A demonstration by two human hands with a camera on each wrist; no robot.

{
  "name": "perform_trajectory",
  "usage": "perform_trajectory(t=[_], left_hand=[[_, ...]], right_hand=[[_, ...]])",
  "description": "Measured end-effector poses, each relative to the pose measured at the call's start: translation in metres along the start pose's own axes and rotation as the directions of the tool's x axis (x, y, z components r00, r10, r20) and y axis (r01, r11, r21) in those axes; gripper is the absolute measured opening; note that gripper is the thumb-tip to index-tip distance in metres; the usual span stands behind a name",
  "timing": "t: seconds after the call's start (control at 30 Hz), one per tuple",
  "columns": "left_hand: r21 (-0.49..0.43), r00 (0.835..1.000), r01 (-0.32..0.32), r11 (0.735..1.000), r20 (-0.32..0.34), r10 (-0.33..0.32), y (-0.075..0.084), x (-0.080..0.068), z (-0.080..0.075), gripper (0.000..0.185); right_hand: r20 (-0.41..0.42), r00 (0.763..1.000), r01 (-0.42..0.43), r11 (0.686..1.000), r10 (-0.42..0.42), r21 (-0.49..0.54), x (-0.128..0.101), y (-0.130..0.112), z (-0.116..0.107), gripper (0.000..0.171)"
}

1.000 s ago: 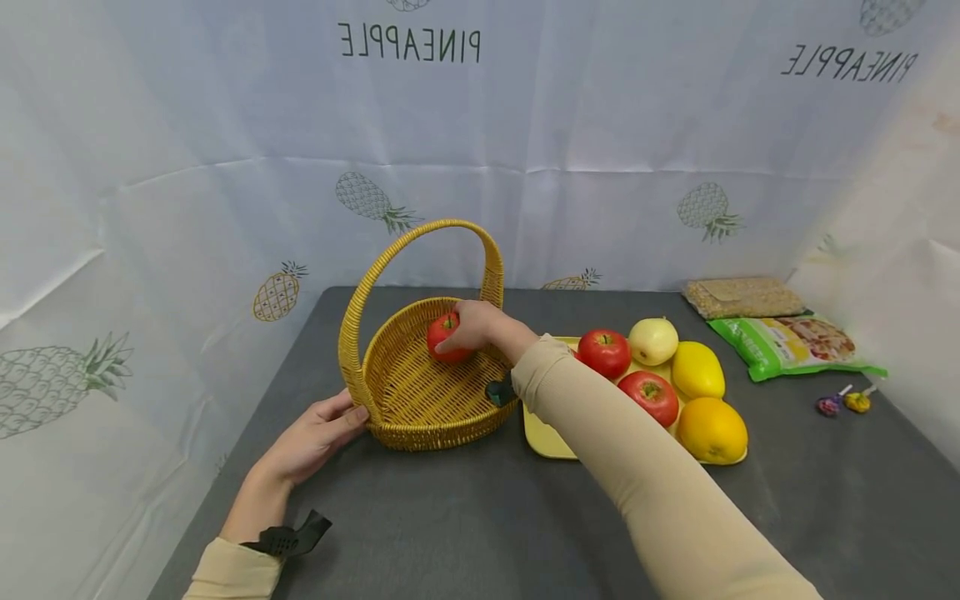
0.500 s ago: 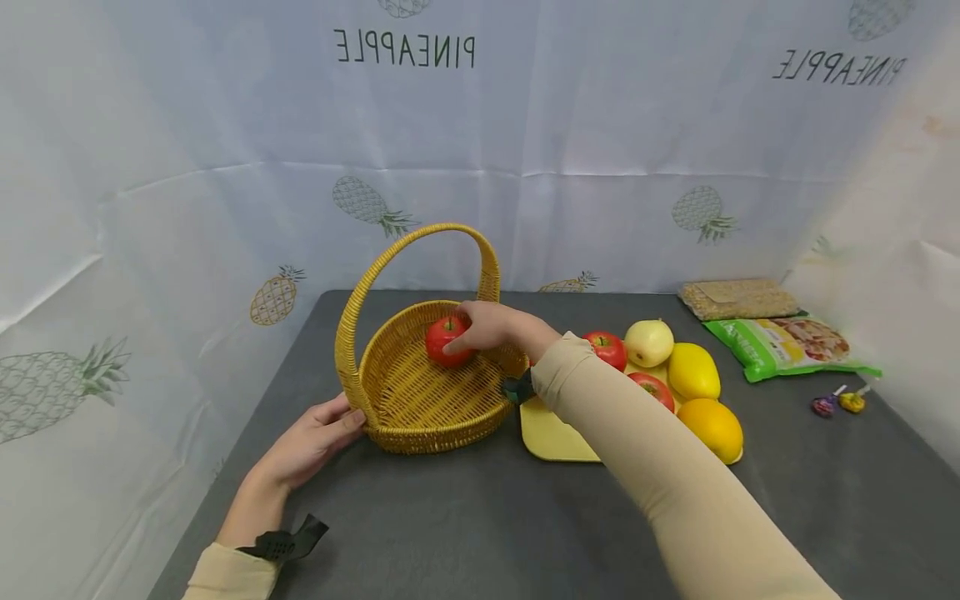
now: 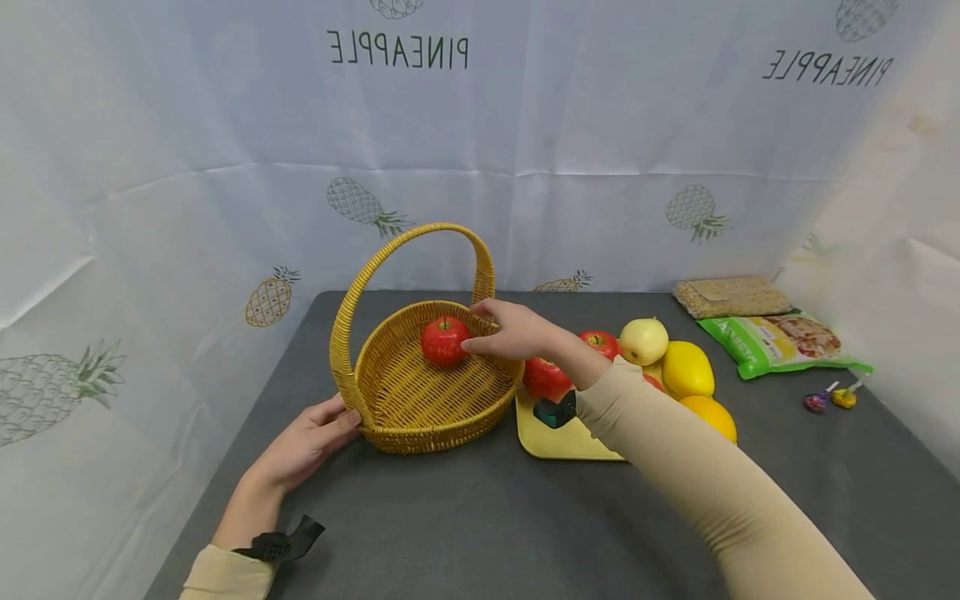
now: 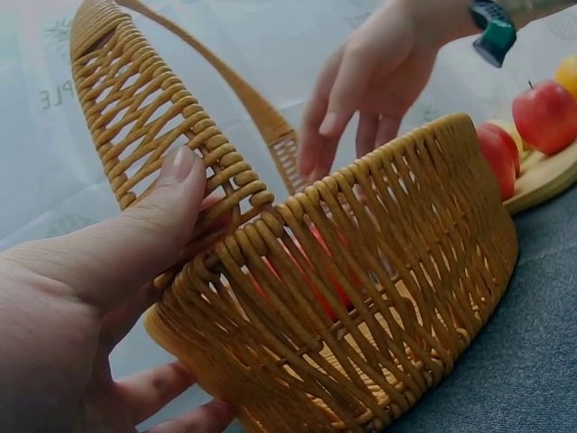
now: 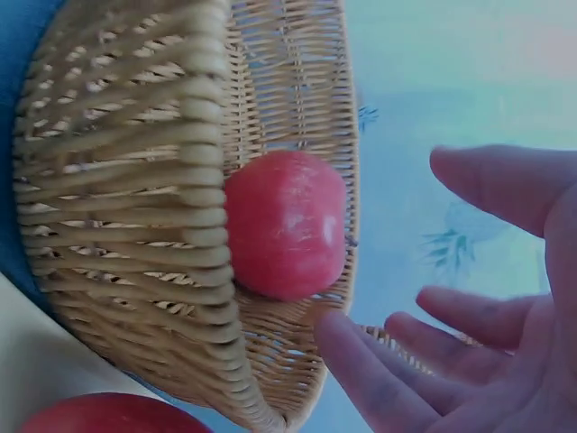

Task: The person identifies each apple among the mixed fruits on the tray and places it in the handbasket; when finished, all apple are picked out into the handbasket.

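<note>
Across the middle of the head view, on the dark desk (image 3: 465,517), stands a woven basket (image 3: 420,400) with a tall arched handle, centre-left in the frame. To its right lies a yellow tray (image 3: 551,437) of fruit. 1 red apple (image 3: 445,340) already sits inside the basket, toward its far wall, with no hand on it. The right hand (image 3: 510,331) hovers over the basket's right rim, fingers spread and loose, holding nothing; the right wrist view shows the fingertips just beside the apple but apart from it. The left hand (image 3: 307,442), at lower left, rests against the basket's near-left side, thumb laid on the base of the handle and fingers under the wall, steadying it.

Judging by how things lie, 1 piece is in and the rest is left: on the tray I see at least 2 red apples (image 3: 546,377), a pale pear (image 3: 643,340), a lemon (image 3: 687,368) and an orange (image 3: 708,415), partly hidden by the sleeve.
</note>
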State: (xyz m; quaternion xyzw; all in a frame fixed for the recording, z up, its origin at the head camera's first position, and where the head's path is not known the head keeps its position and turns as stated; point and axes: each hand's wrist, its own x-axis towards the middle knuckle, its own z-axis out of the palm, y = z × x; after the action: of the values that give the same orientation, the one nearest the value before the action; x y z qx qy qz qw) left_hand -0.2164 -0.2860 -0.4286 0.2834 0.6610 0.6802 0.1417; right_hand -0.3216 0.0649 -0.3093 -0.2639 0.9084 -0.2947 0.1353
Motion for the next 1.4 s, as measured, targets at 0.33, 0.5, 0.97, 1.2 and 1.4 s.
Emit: perform_trajectory(t=[0.33,0.5,0.97,1.2,1.4], left_hand=[[0.002,1.0,0.015,1.0,-0.024,-0.015,0.001,0.0,0.001,0.046],[0.007,0.999,0.021,1.0,-0.029,-0.021,0.001,0.002,0.003,0.045],[0.01,0.998,0.037,0.999,-0.042,-0.036,0.005,0.001,0.002,0.044],[0.006,0.998,0.04,0.999,-0.052,-0.04,0.006,0.001,0.002,0.043],[0.004,0.998,0.035,0.999,-0.043,-0.035,0.004,0.001,0.002,0.044]], right_hand=[[-0.096,0.993,0.083,0.993,-0.075,0.086,-0.04,0.001,0.003,0.069],[-0.14,0.986,0.112,0.987,-0.095,0.117,-0.06,0.013,0.005,0.068],[-0.312,0.95,0.035,0.993,0.001,0.111,-0.092,0.035,0.02,0.062],[-0.38,0.924,-0.059,0.998,0.051,-0.009,-0.099,0.044,0.026,0.063],[-0.402,0.911,-0.116,0.992,0.089,-0.044,-0.099,0.055,0.033,0.068]])
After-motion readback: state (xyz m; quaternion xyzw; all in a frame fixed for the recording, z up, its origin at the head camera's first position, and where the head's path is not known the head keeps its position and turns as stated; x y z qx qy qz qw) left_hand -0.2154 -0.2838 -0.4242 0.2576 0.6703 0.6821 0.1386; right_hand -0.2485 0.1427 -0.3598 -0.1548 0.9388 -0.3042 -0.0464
